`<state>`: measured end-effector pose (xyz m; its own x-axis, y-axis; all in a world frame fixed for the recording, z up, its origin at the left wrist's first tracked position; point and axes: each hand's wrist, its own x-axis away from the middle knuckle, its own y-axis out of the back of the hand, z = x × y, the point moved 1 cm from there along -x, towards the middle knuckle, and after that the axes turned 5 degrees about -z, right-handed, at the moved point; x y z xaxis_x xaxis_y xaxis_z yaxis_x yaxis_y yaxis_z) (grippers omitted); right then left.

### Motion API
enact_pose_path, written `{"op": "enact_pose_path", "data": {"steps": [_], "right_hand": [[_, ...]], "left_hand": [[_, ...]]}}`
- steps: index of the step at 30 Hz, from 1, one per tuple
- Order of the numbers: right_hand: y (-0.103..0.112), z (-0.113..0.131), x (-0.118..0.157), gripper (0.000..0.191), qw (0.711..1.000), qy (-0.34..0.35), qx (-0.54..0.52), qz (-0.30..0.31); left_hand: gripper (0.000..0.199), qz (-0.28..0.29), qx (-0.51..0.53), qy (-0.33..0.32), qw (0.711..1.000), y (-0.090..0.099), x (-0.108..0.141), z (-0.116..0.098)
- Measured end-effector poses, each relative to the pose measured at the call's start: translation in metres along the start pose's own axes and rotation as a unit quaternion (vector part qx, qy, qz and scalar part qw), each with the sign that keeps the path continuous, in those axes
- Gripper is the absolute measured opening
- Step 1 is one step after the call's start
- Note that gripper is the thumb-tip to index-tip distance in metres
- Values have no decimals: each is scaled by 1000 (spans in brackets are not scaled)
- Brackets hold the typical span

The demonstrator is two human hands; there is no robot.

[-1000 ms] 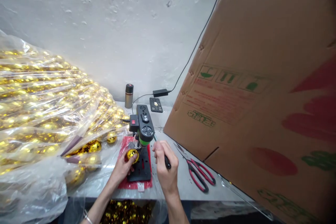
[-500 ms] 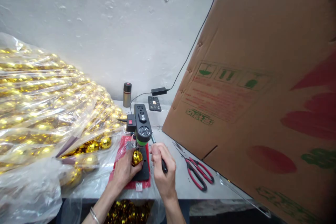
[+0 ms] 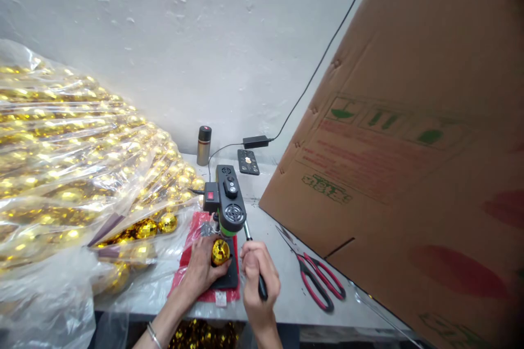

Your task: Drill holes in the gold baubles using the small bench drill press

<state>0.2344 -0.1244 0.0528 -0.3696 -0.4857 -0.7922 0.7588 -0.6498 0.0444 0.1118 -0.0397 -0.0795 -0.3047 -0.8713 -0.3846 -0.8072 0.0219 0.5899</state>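
Observation:
A small black bench drill press (image 3: 231,196) with a green collar stands on the table, over a red plastic bag (image 3: 184,267). My left hand (image 3: 200,267) is closed around a shiny gold mirrored ball (image 3: 220,251), holding it on the black base under the drill head. The ball's lower side is hidden by my fingers. My right hand (image 3: 261,278) grips the press's lever (image 3: 262,286), a metal rod with a black handle that points down toward me.
Clear plastic bags of gold balls (image 3: 82,163) fill the left. Red-and-black scissors (image 3: 317,278) lie right of the press, beside a large cardboard box (image 3: 368,147). Behind are a bottle (image 3: 203,145), a phone (image 3: 248,162) and a power adapter (image 3: 256,142). More gold balls (image 3: 202,335) show below the table edge.
The view has shifted, so most things sit slightly further right. The ball shows more fully beneath the drill head, and my right hand with the lever sits a little lower.

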Motion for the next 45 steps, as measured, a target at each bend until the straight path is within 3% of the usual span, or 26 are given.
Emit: {"op": "enact_pose_path", "data": {"steps": [4,18,45], "right_hand": [[-3,-11,10,35,999,21,8,-24],[-9,-28,33,35,997,-17,-15,-78],[-10,-39,36,36,995,6,-42,-85]], "left_hand": [[44,2,-2,7,1000,0,1,-3],[47,9,3,30,1000,-3,2,-2],[49,15,21,40,999,-7,1,-4]]}}
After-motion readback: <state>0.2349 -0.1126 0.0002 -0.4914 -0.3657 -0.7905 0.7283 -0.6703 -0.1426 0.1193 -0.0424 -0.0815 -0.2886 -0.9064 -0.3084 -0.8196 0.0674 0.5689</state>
